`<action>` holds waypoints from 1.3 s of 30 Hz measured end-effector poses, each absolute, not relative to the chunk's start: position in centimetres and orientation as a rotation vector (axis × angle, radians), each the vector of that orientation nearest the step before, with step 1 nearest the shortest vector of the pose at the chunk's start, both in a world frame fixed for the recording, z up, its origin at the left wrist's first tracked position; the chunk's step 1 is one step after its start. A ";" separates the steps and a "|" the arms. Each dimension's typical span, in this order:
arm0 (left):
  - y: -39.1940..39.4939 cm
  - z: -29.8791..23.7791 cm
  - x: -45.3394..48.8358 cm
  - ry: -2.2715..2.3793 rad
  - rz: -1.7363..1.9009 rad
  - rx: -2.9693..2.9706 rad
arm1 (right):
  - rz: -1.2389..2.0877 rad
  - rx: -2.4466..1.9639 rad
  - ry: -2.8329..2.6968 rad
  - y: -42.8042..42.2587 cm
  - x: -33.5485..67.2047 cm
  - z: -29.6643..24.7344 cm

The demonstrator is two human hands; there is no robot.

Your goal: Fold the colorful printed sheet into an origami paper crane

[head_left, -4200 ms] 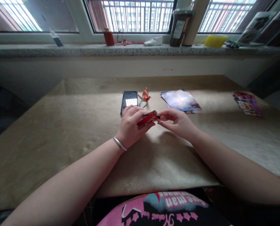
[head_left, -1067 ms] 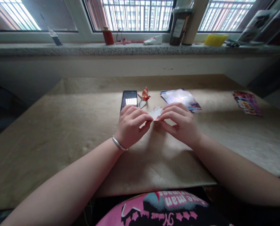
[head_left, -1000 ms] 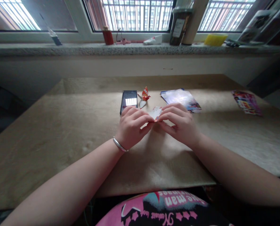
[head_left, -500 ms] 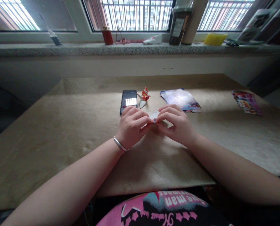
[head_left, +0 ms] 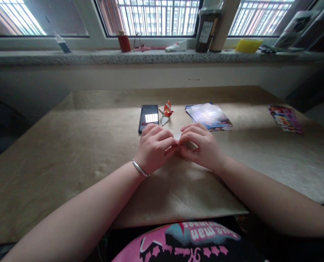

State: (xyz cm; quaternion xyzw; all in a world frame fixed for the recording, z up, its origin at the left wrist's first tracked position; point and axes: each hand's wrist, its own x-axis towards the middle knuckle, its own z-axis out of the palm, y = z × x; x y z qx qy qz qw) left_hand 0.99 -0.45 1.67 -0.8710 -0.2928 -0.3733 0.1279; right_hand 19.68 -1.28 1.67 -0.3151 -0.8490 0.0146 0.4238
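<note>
My left hand [head_left: 154, 147], with a silver bangle on its wrist, and my right hand [head_left: 200, 146] meet at the middle of the tan table [head_left: 69, 153]. Both are curled and pinch a small folded piece of paper [head_left: 177, 136] between their fingertips. Only a white sliver of that paper shows; the fingers hide the rest. A dark phone [head_left: 148, 117] with a lit screen lies just beyond my left hand. Beside the phone stands a small red and white folded paper figure [head_left: 167, 110].
A stack of printed sheets [head_left: 209, 116] lies beyond my right hand, and another colourful sheet [head_left: 285, 118] lies far right. The stone windowsill [head_left: 96, 56] behind holds a red cup [head_left: 123, 41], a dark jar [head_left: 204, 32], a yellow box [head_left: 247, 46] and other small items.
4.2 s ago the paper showed its red side, held up between my hands. Since then my hands have closed together over it and drawn slightly nearer, leaving only a white edge showing.
</note>
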 end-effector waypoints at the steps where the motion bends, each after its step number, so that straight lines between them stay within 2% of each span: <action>1: -0.5 1.7 1.0 -0.846 -1.095 -2.536 | 0.040 -0.782 -2.123 -1.3 19.7 1.7; 39: 0.0 1.7 0.4 -0.944 -1.233 -2.540 | -0.040 -0.896 -2.097 -0.3 21.5 1.6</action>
